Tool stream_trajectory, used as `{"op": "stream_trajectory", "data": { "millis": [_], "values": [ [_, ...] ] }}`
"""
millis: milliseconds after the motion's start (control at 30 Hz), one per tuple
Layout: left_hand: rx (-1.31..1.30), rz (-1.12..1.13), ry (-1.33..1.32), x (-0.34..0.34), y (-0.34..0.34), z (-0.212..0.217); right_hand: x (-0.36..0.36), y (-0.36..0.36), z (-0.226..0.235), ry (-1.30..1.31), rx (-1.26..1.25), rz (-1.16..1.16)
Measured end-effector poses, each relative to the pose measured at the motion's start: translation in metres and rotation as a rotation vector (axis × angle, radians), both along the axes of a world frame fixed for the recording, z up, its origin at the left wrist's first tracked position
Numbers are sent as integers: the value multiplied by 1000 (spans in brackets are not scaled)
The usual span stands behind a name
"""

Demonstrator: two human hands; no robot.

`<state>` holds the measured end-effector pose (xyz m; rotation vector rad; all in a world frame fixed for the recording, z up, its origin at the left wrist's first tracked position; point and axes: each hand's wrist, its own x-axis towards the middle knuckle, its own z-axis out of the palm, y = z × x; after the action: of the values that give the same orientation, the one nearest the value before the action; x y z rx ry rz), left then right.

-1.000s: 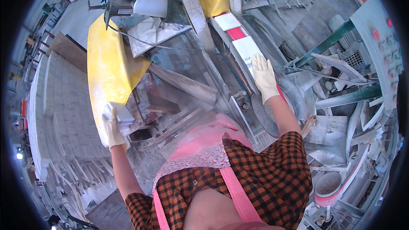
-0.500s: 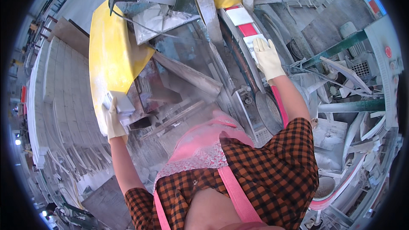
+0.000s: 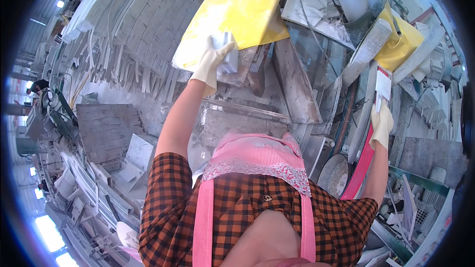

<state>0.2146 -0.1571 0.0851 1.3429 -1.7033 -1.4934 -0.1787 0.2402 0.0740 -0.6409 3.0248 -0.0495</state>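
Note:
My left hand (image 3: 208, 63), in a cream glove, is closed round a small stack of white tiles (image 3: 229, 54). The stack is at the near edge of a yellow sheet (image 3: 237, 7) draped over a support. Off to the right, my gloved right hand (image 3: 382, 124) is over a narrow red belt (image 3: 360, 168). Its fingers are drawn together at a white piece, seemingly a tile (image 3: 378, 104), though the hand partly hides it. Just beyond lies another white tile (image 3: 383, 85) on the belt.
Long pale slabs (image 3: 153, 15) are stacked at the far left. A worn wooden board (image 3: 296, 81) slants between my hands. A round disc (image 3: 334, 175) stands beside the belt. Another yellow cover (image 3: 401, 39) hangs over the belt's far end, and a green bar (image 3: 420, 182) runs at right.
The view has swung left. My right hand went from lying flat on a tile to fingers drawn together, and the red gap between the tiles no longer shows. My left hand still holds its stack.

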Motion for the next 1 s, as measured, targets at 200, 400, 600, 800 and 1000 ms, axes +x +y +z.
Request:
{"op": "stream_trajectory", "data": {
  "millis": [200, 400, 600, 800, 1000],
  "values": [
    [-38, -10, 27, 0, -13, -22, 126, -152, 5, -689, -1237, 457],
    [-205, -154, -97, 10, -14, -29, 284, -298, -23, -1014, -1493, 306],
    [93, -242, 20, 14, 20, 22, 292, -337, -59, -969, -1251, 592],
    [-375, -91, -570, -9, -6, -11, 230, -283, -49, -1049, -1059, 1030],
    [-469, -64, -448, 8, -32, -53, 52, -146, -65, -257, -1110, 401]
  ]
}}
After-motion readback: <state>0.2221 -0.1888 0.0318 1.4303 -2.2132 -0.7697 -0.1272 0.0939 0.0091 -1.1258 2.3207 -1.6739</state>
